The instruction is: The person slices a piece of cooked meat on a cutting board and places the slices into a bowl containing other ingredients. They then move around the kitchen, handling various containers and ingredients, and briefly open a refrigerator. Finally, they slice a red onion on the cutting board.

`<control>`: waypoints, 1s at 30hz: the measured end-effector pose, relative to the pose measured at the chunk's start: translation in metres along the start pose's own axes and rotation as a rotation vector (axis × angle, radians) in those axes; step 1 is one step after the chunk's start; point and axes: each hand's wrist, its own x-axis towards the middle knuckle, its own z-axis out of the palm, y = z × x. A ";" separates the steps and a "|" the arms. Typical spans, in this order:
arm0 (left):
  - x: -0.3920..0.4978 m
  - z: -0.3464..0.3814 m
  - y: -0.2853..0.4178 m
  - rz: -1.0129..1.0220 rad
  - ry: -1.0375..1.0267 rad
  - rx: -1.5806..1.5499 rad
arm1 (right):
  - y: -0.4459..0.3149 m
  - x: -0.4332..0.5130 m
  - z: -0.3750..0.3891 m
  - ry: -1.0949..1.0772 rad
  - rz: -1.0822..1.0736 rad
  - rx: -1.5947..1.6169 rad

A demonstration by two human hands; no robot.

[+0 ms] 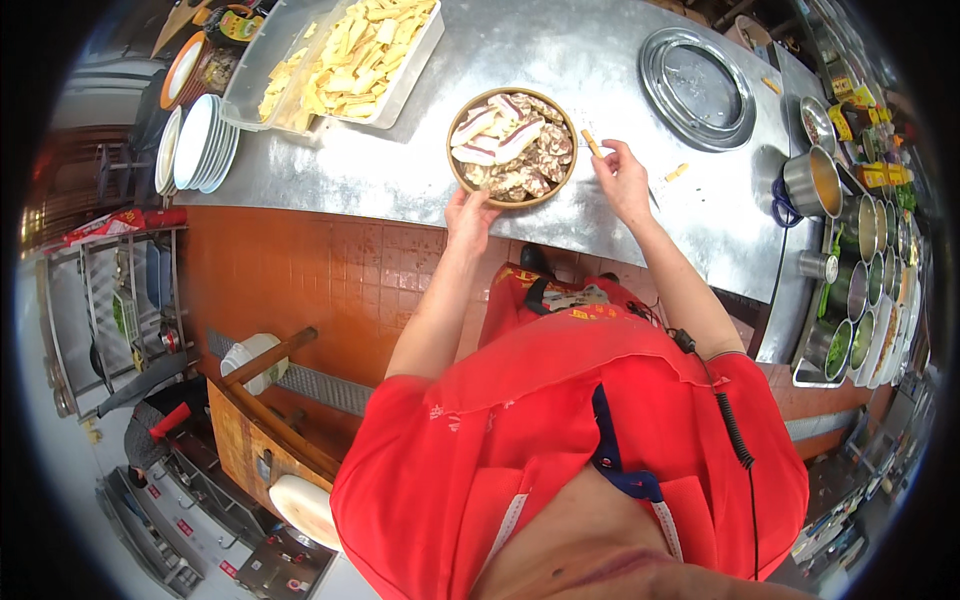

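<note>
A round, brown-rimmed bowl (571, 166) sits near the front edge of the steel table (525, 37). Slices of fatty meat (510, 127) lie at its upper left, and brown-and-white mottled pieces (540, 161) fill the rest. My left hand (469, 217) grips the near left of the rim, thumb on top. To the right of the bowl, my right hand (624, 180) pinches the lower end of a short yellow food strip (590, 142). Another such piece (676, 172) lies on the metal just beyond that hand.
A plastic tub (412, 79) of yellow strips stands at the back left, beside stacked plates (199, 146). Round metal trays (649, 90) lie at the back right. Steel pots (806, 184) and ingredient containers line the right side. Behind me, a person (154, 435) bends near shelving.
</note>
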 end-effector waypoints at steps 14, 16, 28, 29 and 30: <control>0.029 0.023 0.013 -0.051 -0.245 0.155 | -0.041 0.041 0.059 0.191 -0.520 -0.059; 0.024 0.032 0.018 -0.065 -0.345 0.129 | -0.044 0.044 0.050 0.197 -0.492 -0.061; -0.062 0.039 0.014 -0.187 0.053 0.274 | 0.009 -0.082 -0.070 -0.066 -0.115 -0.009; -0.076 0.035 0.008 -0.213 0.188 0.315 | 0.020 -0.099 -0.078 0.013 -0.145 0.023; -0.085 0.033 -0.002 -0.239 0.062 0.415 | 0.035 -0.112 -0.087 -0.035 -0.080 0.011</control>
